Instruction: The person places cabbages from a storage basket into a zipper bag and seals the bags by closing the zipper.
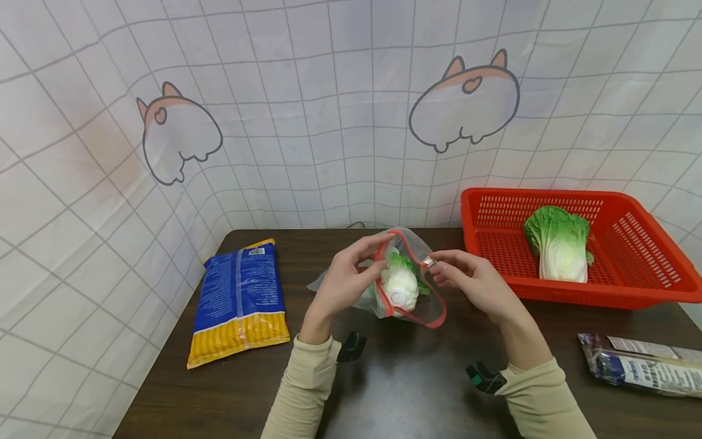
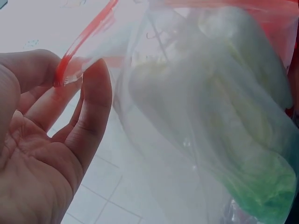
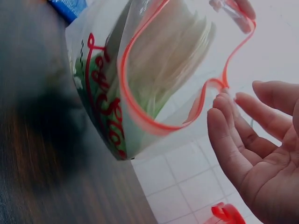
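Pinching opposite sides of a red zip rim, the left hand [image 1: 342, 283] and right hand [image 1: 474, 285] hold a clear, crinkly plastic bag [image 1: 408, 291] just above the dark wood-grain bench [image 1: 417, 390]. Each grip is clamped on the rim, mouth gaping. Inside sits a pale, leafy cabbage [image 1: 402, 285]. Right of the bag, a red perforated basket [image 1: 647, 244] holds 1 more cabbage [image 1: 559, 244].

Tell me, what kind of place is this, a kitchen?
Probably a staged tabletop set for food packing, not a real kitchen: a printed grid-and-cartoon backdrop sheet hangs behind a dark wooden table, which carries a red plastic basket holding a napa cabbage, and sealed food packets.
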Available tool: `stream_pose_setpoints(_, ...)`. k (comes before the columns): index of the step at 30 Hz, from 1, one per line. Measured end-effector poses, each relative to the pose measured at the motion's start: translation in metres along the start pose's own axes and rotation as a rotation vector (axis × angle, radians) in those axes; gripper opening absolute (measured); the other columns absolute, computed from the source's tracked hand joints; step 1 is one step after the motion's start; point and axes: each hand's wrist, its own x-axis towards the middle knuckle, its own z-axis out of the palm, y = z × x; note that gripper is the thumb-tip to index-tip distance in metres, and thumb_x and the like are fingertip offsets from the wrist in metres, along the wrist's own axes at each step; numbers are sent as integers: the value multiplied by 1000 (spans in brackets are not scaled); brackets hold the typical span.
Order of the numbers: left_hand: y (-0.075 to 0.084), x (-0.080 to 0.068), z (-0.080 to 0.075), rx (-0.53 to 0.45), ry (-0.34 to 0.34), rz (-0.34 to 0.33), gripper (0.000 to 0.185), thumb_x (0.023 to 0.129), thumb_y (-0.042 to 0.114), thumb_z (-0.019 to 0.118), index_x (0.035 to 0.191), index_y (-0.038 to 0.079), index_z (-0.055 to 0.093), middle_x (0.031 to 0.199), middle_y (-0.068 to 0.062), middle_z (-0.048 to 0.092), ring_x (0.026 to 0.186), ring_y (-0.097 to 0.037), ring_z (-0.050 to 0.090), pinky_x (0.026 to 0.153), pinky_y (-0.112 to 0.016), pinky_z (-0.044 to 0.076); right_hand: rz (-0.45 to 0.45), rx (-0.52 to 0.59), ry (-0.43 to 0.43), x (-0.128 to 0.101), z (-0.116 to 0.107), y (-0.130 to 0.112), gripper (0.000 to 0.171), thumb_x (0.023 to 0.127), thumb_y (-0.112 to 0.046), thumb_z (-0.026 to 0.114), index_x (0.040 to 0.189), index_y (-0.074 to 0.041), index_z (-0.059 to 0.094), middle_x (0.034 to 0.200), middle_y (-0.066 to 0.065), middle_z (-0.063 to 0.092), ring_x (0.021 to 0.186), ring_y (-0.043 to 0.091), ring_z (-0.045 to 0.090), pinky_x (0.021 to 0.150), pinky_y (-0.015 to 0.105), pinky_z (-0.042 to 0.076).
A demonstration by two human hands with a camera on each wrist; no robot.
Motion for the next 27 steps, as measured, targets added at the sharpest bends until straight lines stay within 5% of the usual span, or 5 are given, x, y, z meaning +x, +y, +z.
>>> stream_pose_setpoints(9, -1, 0, 2, -33, -29, 2, 44, 95, -2, 58, 137, 7, 56, 136, -9, 57, 102, -20, 64, 64, -27, 49, 15, 75, -60, 2, 1, 5, 36, 100, -22, 57, 130, -2, 57, 112, 22, 65, 100, 29, 68, 87, 34, 54)
stream_pose_setpoints(14, -1, 0, 0, -24, -34, 6, 43, 95, -2, 58, 137, 6, 56, 132, -11, 59, 97, -21, 63, 66, -26, 49, -15, 93, 88, 2, 2, 2, 36, 98, -23, 60, 124, 2, 61, 104, 16, 68, 92, 21, 68, 83, 29, 55)
stream_pose_setpoints(20, -18, 1, -8, 5, 8, 94, 42, 95, -2, 58, 136, 6, 57, 130, -11, 61, 98, -25, 63, 72, -32, 54, -149, 264, 283, -2, -4, -6, 36, 96, -12, 63, 126, 7, 60, 101, 9, 71, 90, 20, 69, 84, 28, 54)
stream_pose_setpoints(24, -35, 2, -18, 58, 63, 144, 42, 95, 3, 61, 136, 12, 59, 127, -6, 63, 99, -21, 63, 75, -31, 54, -241, 415, 256, -5, -7, -12, 41, 98, -6, 57, 136, 6, 53, 117, 10, 68, 103, 21, 68, 90, 30, 50)
stream_pose_setpoints(27, -42, 2, -25, 104, 176, 124, 38, 95, 9, 64, 133, 15, 62, 123, -3, 66, 93, -19, 64, 73, -32, 53, -312, 508, 174, -6, -7, -14, 44, 99, 1, 51, 142, 7, 45, 128, 12, 63, 113, 23, 63, 95, 32, 47)
